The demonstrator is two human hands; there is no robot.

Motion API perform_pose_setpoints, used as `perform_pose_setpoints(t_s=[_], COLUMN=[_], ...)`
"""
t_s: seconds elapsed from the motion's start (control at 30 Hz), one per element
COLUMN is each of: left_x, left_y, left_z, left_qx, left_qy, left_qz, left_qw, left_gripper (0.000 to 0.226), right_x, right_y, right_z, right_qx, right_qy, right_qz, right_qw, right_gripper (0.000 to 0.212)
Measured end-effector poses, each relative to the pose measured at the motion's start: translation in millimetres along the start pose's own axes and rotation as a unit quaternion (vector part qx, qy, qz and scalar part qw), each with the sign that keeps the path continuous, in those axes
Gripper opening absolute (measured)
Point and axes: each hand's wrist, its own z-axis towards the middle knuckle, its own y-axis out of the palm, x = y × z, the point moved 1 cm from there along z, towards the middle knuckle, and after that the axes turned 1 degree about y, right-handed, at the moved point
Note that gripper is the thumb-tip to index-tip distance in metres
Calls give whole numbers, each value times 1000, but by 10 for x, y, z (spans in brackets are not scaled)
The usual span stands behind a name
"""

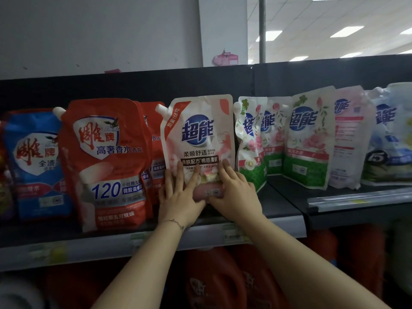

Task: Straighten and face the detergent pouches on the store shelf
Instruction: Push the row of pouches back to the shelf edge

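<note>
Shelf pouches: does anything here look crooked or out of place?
Yes. The green floral pouch just right of the central pink pouch is twisted sideways and crumpled, not facing front. Further right, a pale pink pouch seems to show its back panel.

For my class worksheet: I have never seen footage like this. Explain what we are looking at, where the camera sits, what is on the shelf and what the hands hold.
There is no machine here. A person works with bare hands, and the single picture comes from a wide-angle camera worn on their head, looking forward at a store shelf. Detergent pouches stand in a row on it: a blue pouch at the far left, a red pouch beside it, and green floral pouches to the right. In the middle is a pink and white pouch, upright with its label facing the camera. The left hand, with a thin bracelet at the wrist, and the right hand both press flat fingers against its lower front, thumbs near its bottom edge. Below, red containers are too dark to identify.
</note>
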Motion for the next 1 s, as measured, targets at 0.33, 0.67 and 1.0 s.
perform_pose_setpoints(t_s=[0.33, 0.67, 1.0], left_x=[65, 792, 1493], left_y=[-135, -213, 130], left_z=[-125, -42, 313], left_qx=[216, 195, 21], left_qy=[-8, 41, -106], left_qz=[-22, -187, -312], left_qw=[976, 962, 944], left_gripper=[48, 16, 59], right_x=[94, 590, 1078], right_y=[-203, -656, -721], right_z=[-38, 296, 768], right_qx=[103, 63, -79], right_qy=[144, 166, 234], right_qz=[279, 259, 280], right_qw=[944, 950, 927], right_gripper=[18, 17, 19])
